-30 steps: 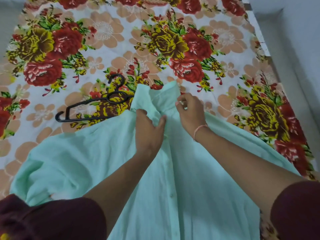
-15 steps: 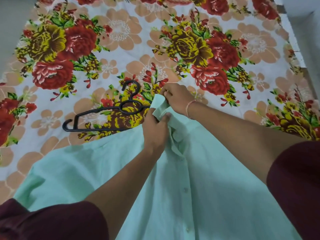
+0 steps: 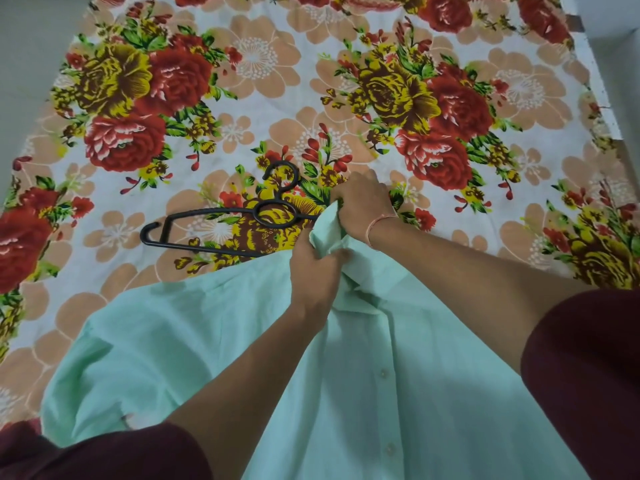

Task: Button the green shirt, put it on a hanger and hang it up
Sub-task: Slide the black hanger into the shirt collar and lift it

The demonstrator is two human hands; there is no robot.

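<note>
Left hand (image 3: 313, 271), right hand (image 3: 362, 202): both curled tight on collar (image 3: 325, 233) of pale green cloth shirt (image 3: 363, 393), spread near. Black plastic hanger (image 3: 211, 212) just left, long axis left-right; left hand nearer.

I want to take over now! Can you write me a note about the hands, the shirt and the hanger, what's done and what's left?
Left hand: grips the green shirt at its collar end.
Right hand: grips the same bunched collar, just beyond the left hand.
The shirt lies front up on the floral sheet. The black hanger lies flat beside the collar, one end hidden by the shirt.
Done: the lower buttons look fastened, though it is hard to be sure.
Left: finish the top, slip the hanger in, hang it up.
</note>
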